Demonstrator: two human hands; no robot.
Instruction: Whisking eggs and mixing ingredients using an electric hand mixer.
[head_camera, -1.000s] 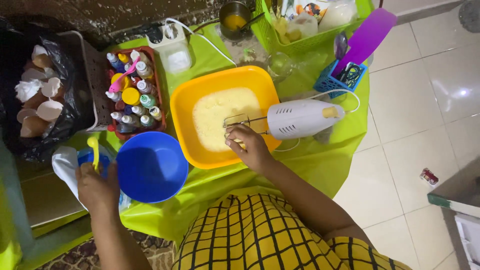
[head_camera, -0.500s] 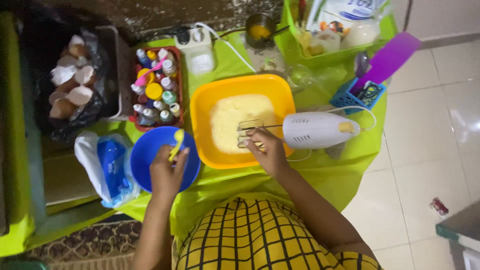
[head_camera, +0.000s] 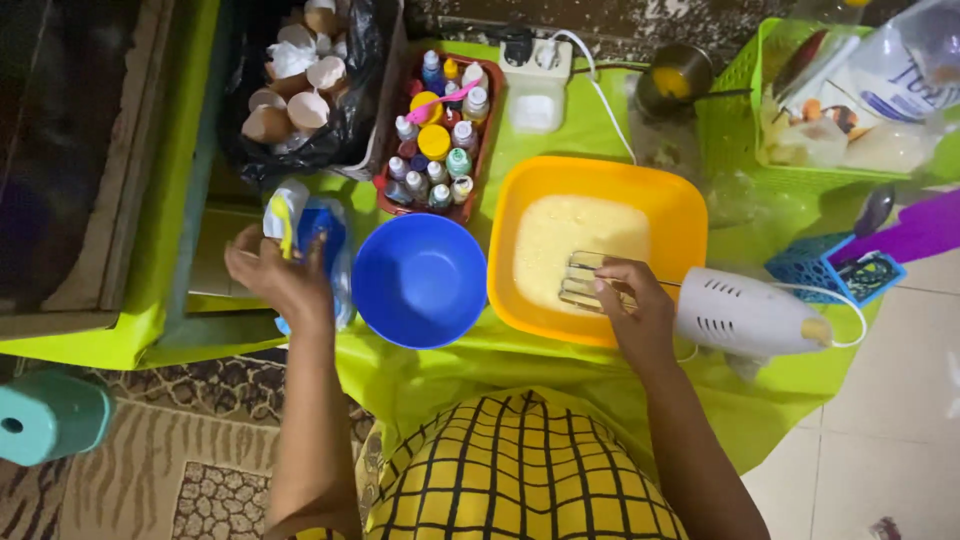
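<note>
While right hand (head_camera: 635, 315) grips beaters (head_camera: 585, 282).

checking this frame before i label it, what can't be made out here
Head view only:
- Yellow utensil in the left hand: the fingers hide its lower end, so its kind is unclear.
- Beaters of the white hand mixer: the right hand covers part of them.
- Small bottles in the red tray: too small to tell contents.
- Green basket: cut off by the top edge.
</note>
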